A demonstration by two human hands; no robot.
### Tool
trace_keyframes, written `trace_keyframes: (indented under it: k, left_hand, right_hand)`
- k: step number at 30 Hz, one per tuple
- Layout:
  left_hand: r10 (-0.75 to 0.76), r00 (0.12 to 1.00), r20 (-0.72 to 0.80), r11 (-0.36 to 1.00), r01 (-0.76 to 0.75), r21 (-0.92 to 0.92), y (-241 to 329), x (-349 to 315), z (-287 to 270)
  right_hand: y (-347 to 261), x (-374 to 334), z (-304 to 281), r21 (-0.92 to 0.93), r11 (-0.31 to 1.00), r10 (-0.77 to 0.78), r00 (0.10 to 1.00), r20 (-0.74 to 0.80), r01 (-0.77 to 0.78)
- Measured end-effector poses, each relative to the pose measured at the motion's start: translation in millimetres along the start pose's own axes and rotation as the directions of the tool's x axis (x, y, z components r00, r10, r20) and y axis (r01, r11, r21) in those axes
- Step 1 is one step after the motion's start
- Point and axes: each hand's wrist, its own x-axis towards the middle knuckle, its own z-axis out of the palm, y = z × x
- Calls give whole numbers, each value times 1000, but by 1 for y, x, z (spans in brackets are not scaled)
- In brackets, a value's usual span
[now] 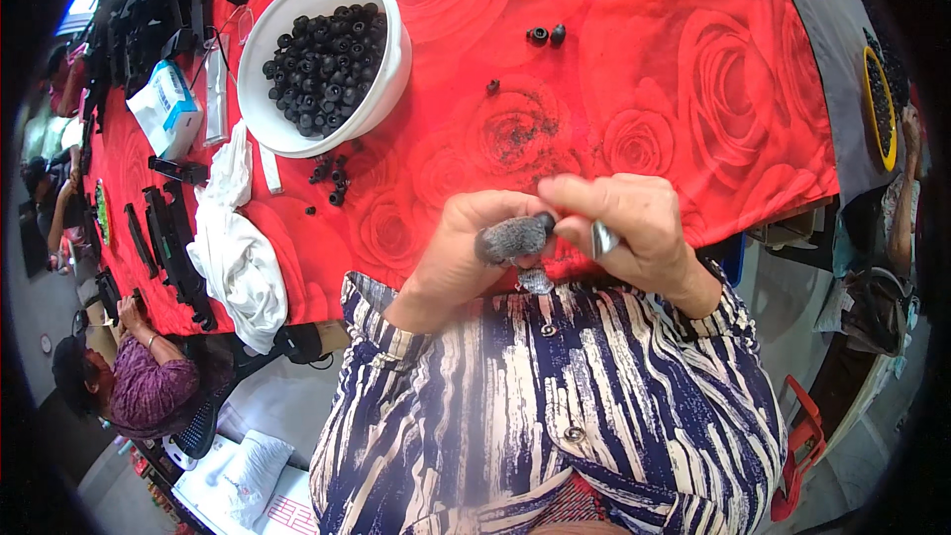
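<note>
Close to my body, my hands meet just over the table's near edge. My left hand is closed, pinching a small round black part. A dark grey fuzzy piece, apparently a wrap over the thumb, covers that grip, and a silver patch shows below it. My right hand is curled around a small tool with a flat silvery metal end. Its fingertips touch or nearly touch the black part and are slightly blurred. The tool's other end is hidden in the fingers.
A white bowl of round black parts stands left on the red rose-patterned cloth. Black crumbs and loose black parts lie beyond my hands. A white cloth and long black pieces lie left. Other people sit at the sides.
</note>
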Motion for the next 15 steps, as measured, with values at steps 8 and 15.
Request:
trace_keyframes:
  k: [8, 15]
  left_hand:
    - [138, 990, 19, 976, -139, 170, -5, -1, 2]
    - [180, 984, -7, 971, -177, 161, -9, 0, 0]
  right_hand:
    - [-5, 2, -11, 276, 925, 248, 965, 86, -262]
    - [-1, 5, -8, 194, 958, 212, 977, 26, -213]
